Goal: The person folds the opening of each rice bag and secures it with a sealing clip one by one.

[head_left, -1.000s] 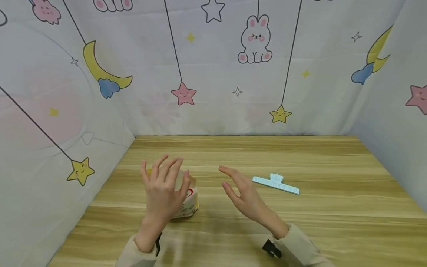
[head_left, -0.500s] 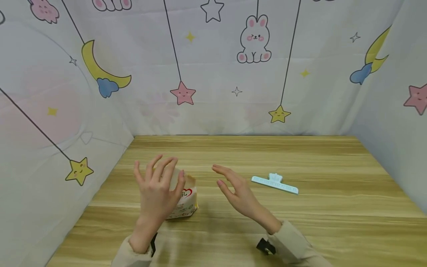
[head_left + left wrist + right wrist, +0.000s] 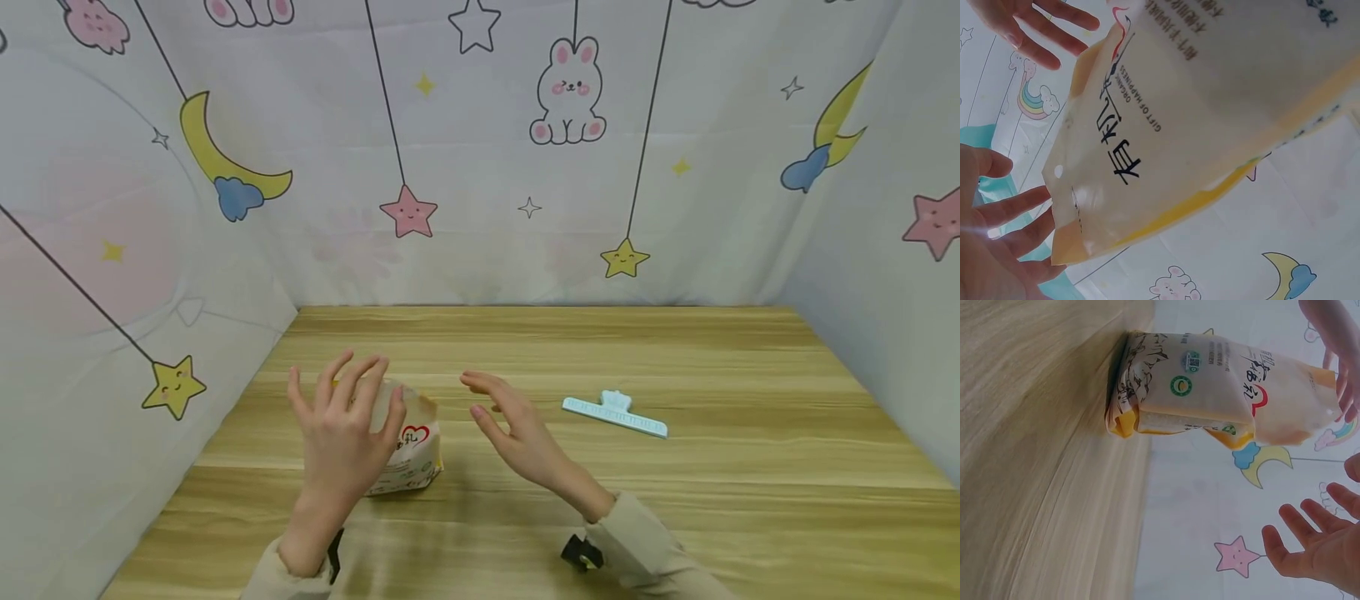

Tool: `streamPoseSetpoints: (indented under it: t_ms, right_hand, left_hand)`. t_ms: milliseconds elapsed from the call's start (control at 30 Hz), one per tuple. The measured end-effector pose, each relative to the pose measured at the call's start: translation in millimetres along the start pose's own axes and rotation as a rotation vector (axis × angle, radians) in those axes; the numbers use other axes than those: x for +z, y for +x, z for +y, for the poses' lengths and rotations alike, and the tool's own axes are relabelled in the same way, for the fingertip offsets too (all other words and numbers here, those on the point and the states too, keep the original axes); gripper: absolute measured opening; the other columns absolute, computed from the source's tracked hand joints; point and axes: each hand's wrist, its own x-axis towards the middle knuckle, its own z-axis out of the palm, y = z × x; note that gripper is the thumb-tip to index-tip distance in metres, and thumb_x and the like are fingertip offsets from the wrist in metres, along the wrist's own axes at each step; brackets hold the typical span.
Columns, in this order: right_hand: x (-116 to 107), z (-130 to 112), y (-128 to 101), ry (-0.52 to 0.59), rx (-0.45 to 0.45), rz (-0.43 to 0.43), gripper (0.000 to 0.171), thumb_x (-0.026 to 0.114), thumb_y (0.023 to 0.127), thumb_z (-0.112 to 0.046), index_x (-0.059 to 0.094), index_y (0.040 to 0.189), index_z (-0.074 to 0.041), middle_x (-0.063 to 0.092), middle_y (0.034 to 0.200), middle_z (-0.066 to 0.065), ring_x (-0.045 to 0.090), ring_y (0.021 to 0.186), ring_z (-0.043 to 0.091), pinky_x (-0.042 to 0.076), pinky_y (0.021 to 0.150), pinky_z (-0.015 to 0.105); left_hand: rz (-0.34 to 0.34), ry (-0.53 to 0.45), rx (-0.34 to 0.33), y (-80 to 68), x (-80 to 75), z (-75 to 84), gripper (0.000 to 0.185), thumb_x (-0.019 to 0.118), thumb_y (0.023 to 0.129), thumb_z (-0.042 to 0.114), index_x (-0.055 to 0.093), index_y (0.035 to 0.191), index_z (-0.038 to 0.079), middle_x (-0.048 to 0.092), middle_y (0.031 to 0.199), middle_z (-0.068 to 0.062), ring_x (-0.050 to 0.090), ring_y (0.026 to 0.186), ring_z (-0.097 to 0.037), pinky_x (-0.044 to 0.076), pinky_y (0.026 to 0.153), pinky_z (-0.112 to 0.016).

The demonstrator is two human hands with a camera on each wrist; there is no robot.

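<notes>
- Bag (image 3: 411, 446): stood upright on the wooden table (image 3: 675, 500), left of centre.
- Left hand (image 3: 341, 433): fingers spread, just beside the bag.
- Right hand (image 3: 513, 429): fingers spread, holding nothing.
- Clip (image 3: 615, 414): lay further right.

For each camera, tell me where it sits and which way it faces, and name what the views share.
Head: worn high, looks forward and down at the wooden table; shows left hand, right hand, both sleeves, a blue clip.
Left wrist: beside the bag, looking up its side; shows fingers of both hands.
Right wrist: low by the tabletop, facing the bag; shows both hands' fingers.
Shared: all three see the bag.
</notes>
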Motion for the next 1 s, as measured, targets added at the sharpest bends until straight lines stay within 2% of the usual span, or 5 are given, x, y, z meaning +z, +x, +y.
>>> streamPoseSetpoints:
  t_ms: [367,633,833,1000]
  right_hand:
    - [11,-2,4,0.079,0.074,-0.025,0.037,0.044,0.094,-0.014,0.043,0.13,-0.012,0.048,0.131,0.008,0.049,0.116,0.022,0.046,0.085,0.038]
    - [18,-1,6,0.123,0.116,-0.016,0.035,0.043,0.094,-0.02,0.044,0.129,-0.016,0.05,0.129,0.003,0.05,0.115,0.019,0.047,0.085,0.033]
    - [22,-2,8,0.153,0.125,-0.016,0.035,0.044,0.094,-0.016,0.045,0.128,-0.011,0.051,0.129,0.007,0.051,0.114,0.023,0.047,0.085,0.037]
    - [24,-4,12,0.166,0.128,-0.035,0.033,0.042,0.095,-0.019,0.045,0.128,-0.013,0.053,0.126,0.006,0.052,0.113,0.022,0.046,0.085,0.038]
  left_hand:
    - [-0.011,0.006,-0.008,-3.9,-1.3,-1.4,0.036,0.045,0.087,0.029,0.065,0.098,0.001,0.065,0.096,-0.013,0.054,0.1,-0.036,0.014,0.096,-0.068]
    - [-0.028,0.008,-0.008,-5.9,-1.9,-2.4,0.037,0.045,0.087,0.03,0.064,0.099,0.001,0.064,0.096,-0.013,0.053,0.101,-0.036,0.014,0.095,-0.069]
    - [-0.039,0.006,-0.004,-6.1,-1.3,-2.7,0.037,0.044,0.088,0.031,0.065,0.098,0.001,0.064,0.096,-0.014,0.053,0.1,-0.036,0.013,0.094,-0.069]
    - [-0.058,0.006,-0.007,-5.6,-0.9,-2.7,0.039,0.043,0.089,0.033,0.064,0.099,0.001,0.064,0.096,-0.015,0.052,0.095,-0.036,0.013,0.094,-0.069]
